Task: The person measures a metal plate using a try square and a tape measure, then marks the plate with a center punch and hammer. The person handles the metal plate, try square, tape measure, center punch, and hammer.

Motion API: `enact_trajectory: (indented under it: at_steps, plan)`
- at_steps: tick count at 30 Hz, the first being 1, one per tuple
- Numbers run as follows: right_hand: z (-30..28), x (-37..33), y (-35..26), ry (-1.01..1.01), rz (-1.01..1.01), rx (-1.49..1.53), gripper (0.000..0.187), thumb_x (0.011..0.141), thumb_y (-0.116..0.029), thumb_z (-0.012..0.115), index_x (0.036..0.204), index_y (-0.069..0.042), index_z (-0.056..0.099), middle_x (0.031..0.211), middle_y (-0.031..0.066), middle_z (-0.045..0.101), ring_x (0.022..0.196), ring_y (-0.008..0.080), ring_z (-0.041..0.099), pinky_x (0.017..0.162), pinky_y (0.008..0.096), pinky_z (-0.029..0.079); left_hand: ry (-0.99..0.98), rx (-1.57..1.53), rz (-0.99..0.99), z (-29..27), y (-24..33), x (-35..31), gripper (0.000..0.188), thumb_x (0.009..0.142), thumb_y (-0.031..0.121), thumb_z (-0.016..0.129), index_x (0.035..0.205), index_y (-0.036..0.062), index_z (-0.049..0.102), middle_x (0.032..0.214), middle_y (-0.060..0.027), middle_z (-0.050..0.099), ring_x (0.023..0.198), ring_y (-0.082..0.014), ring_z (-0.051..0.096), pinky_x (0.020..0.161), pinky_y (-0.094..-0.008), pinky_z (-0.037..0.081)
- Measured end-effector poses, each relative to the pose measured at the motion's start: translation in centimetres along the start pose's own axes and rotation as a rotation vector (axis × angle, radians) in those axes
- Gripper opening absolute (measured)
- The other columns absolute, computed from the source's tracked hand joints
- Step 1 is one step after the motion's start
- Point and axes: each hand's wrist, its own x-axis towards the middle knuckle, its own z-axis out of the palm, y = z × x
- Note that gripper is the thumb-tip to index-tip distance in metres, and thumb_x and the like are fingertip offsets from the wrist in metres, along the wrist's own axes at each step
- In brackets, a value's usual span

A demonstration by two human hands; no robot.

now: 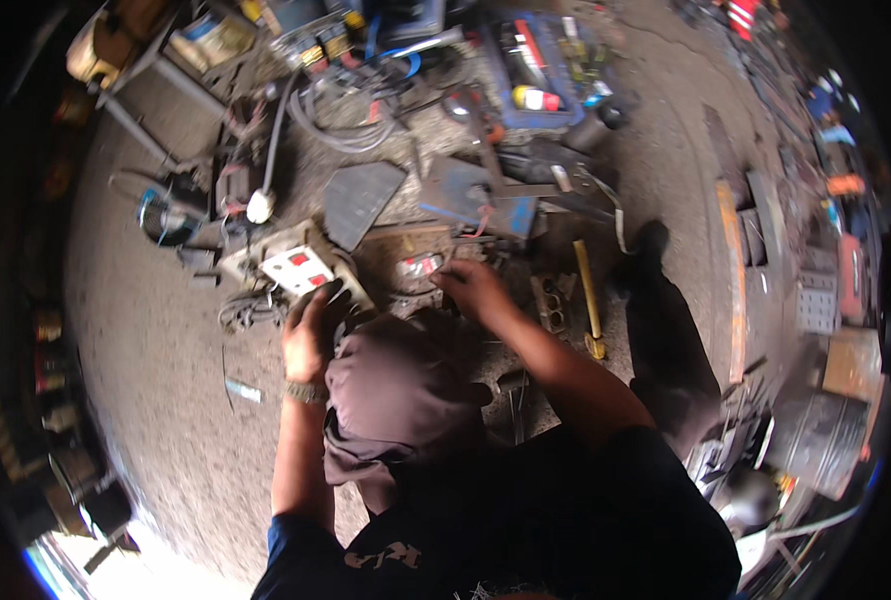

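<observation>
My left hand [311,332], with a band at its wrist, has its fingers stretched out against the near edge of a box-like socket board [299,270]. The board has a white face with red parts. Farther right, my right hand [478,292] is closed, fingertips together. What it pinches, if anything, is too small to make out. Just left of those fingertips lies a small red and white item [421,265]. Brown cloth [401,375] bulges between my forearms and hides the ground under it.
Ahead lie flat metal plates [363,200], a coiled grey cable [346,125] and a blue tool tray [538,75]. A yellow-handled hammer [588,295] rests right of my right hand, near my dark-clad leg [666,335]. A metal frame [156,100] stands far left.
</observation>
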Motion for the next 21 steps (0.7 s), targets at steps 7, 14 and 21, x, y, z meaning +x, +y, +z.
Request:
enact_trajectory:
  at_steps: [7, 14, 21]
  plan:
    - [-15.6, -11.2, 0.6, 0.061, 0.067, -0.187, 0.017, 0.093, -0.016, 0.070, 0.104, -0.005, 0.074, 0.086, 0.0137, 0.074, 0.076, 0.0169, 0.071, 0.069, 0.0319, 0.053, -0.391, 0.359, 0.410, 8.6, 11.3, -2.2, 0.028, 0.100, 0.013, 0.061, 0.124, -0.0015, 0.061, 0.120, -0.0148, 0.069, 0.112, -0.0252, 0.066, 0.102, -0.0406, 0.050]
    - [-22.0, -16.5, -0.4, 0.410, 0.054, -0.095, 0.022, 0.094, -0.008, 0.068, 0.115, -0.005, 0.072, 0.094, 0.0032, 0.072, 0.081, 0.0085, 0.064, 0.074, 0.0269, 0.053, -0.644, 0.899, 0.551, 23.6, 12.2, -3.0, 0.022, 0.099, 0.005, 0.062, 0.120, -0.0020, 0.066, 0.107, -0.0059, 0.072, 0.101, -0.0098, 0.061, 0.093, -0.0248, 0.047]
    - [-28.9, -22.7, -12.3, 0.883, -0.597, -0.218, 0.014, 0.093, -0.007, 0.066, 0.105, -0.006, 0.074, 0.098, 0.0012, 0.072, 0.083, 0.0069, 0.064, 0.070, 0.0237, 0.050, -0.394, 0.759, 1.298, 29.8, 14.1, -6.8, 0.024, 0.101, 0.014, 0.055, 0.109, -0.0032, 0.070, 0.103, -0.0100, 0.073, 0.100, -0.0206, 0.066, 0.097, -0.0352, 0.048]
